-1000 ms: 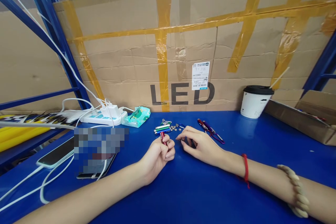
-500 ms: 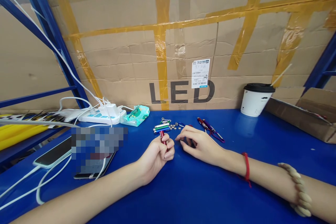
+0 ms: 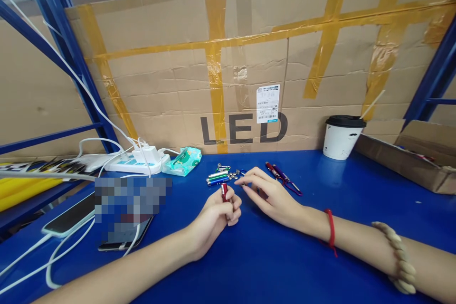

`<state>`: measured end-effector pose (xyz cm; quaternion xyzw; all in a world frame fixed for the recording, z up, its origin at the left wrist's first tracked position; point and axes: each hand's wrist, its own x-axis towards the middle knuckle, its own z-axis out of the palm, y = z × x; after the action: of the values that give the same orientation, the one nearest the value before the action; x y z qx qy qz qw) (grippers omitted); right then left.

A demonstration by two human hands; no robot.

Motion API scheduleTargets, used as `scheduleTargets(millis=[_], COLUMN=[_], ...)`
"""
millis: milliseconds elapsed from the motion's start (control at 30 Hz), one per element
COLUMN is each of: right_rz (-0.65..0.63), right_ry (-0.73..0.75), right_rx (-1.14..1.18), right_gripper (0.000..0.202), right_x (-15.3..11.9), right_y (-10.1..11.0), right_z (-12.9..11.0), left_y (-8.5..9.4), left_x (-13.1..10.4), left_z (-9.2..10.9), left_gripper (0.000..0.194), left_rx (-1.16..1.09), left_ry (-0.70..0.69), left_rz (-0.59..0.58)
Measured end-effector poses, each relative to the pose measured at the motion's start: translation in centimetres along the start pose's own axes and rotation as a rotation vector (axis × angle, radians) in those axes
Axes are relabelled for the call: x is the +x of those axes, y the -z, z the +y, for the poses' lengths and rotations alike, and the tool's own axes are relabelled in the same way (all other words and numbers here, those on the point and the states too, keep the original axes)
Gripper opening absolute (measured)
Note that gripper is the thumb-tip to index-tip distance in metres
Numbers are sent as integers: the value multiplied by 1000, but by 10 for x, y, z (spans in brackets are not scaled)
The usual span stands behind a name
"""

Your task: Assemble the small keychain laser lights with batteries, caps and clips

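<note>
The left hand (image 3: 221, 209) curls closed around a small red metallic cylinder (image 3: 224, 192), its long axis near upright, top leaning slightly left; the right hand (image 3: 272, 194) arches, fingers loosely spread.

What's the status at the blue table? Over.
Left hand: gripping red cylinder. Right hand: fingers near small silver discs, grip unclear. Blue cylinder lies just beyond the left hand, possible clutter.

Head-height view, forward and down (single).
</note>
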<state>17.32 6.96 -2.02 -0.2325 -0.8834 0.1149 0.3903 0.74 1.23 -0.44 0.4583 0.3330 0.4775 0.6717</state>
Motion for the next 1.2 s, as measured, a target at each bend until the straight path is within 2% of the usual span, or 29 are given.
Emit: scheduleTargets(millis=[200,333,600,767,933,1067,1200], right_rz=[125,130,45,6,-12,-45,-82], right_ry=[-47,-20,144,142,3,-242,-479], right_rx=[54,97,158,170,280,441,590], right_gripper=[27,25,28,27,19,25,33], right_x=[0,-3,-7,-9,-5,2,7], right_y=[-2,-2,-1,-3,-4,-2,0], right_z=[-2,-7,-15,-14,-16,-13,-3], left_y=[1,2,3,3,4,3,1], left_x=[-2,-2,-2,-3,-3,-5,-8], left_z=[-11,-13,-15,-17,-16,-13,-10], left_gripper=[20,17,21,19,20,17,6], left_rx=[541,808,901,989,1084,1108,1092], left_ry=[-216,-337,-323,-349,-369,-339,-310], left_rz=[-13,29,95,104,175,203,172])
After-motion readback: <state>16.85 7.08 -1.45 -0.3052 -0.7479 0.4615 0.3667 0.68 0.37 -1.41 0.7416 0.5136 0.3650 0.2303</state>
